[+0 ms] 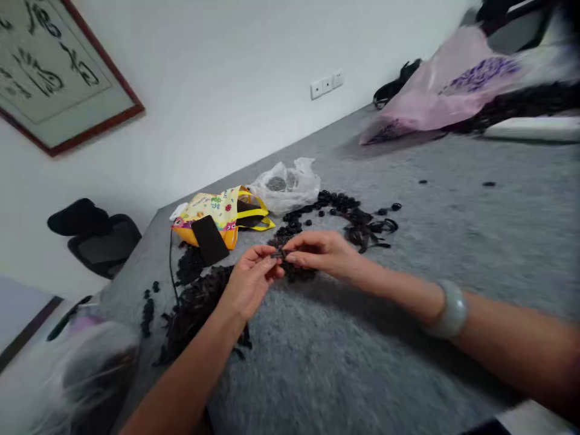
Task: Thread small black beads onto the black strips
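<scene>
Because the piece is small, both hands seem to need narrow fingertip grips: the left hand (248, 283) and right hand (328, 254) pinch a dark piece (277, 254) between them. Dark strips (203, 299) lie beside the left forearm, probably within reach; a white plastic bag (294, 192) sits beyond.

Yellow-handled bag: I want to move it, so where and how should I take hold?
Probably by the yellow handles, from the view's right: the bag lies down with its handles pointing that way, while a dark slab covers part of its front.
</scene>
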Demonstrator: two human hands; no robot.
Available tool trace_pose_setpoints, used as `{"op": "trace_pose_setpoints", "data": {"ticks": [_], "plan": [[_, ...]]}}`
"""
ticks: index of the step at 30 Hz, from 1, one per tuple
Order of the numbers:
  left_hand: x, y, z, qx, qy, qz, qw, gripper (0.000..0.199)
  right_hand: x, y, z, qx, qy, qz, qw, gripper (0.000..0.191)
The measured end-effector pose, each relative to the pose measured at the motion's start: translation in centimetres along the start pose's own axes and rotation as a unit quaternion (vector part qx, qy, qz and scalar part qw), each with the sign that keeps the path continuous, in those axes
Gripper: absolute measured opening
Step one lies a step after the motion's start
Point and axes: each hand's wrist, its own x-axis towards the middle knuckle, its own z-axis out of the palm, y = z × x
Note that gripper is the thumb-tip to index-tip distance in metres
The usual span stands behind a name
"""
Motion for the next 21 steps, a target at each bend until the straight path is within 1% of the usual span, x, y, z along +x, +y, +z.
{"op": "trace_pose_setpoints", "data": {"ticks": [6, 11, 13, 16, 18, 21], "plan": [[-0.4, 0.1, 0.2, 0.004, -0.044, 0.002, 0.999, 0.031, -0.1, 0.0, 0.5, 0.028, -0.016, 0.044, 0.999, 0.03], [-0.7, 0.9, 0.3, 0.023, -0.074, -0.019, 0.997, 0.026, 0.0, 0.9, 0.7, 0.116, -0.025, 0.09, 0.989, 0.035], [-0.8, 1.2, 0.4, 0.039, -0.069, -0.039, 0.996, 0.026, 0.1, 1.3, 0.8, 0.155, -0.032, 0.118, 0.98, 0.035], [-0.8, 1.4, 0.7, 0.055, -0.036, -0.062, 0.996, 0.023, 0.1, 1.8, 1.1, 0.194, -0.032, 0.152, 0.969, 0.032], [-0.8, 1.4, 0.9, 0.062, -0.016, -0.068, 0.996, 0.019, 0.1, 2.0, 1.3, 0.211, -0.024, 0.168, 0.963, 0.031], [-1.0, 1.3, 1.1, 0.069, -0.009, -0.066, 0.995, 0.018, 0.1, 2.2, 1.5, 0.224, -0.019, 0.185, 0.957, 0.03]]}}
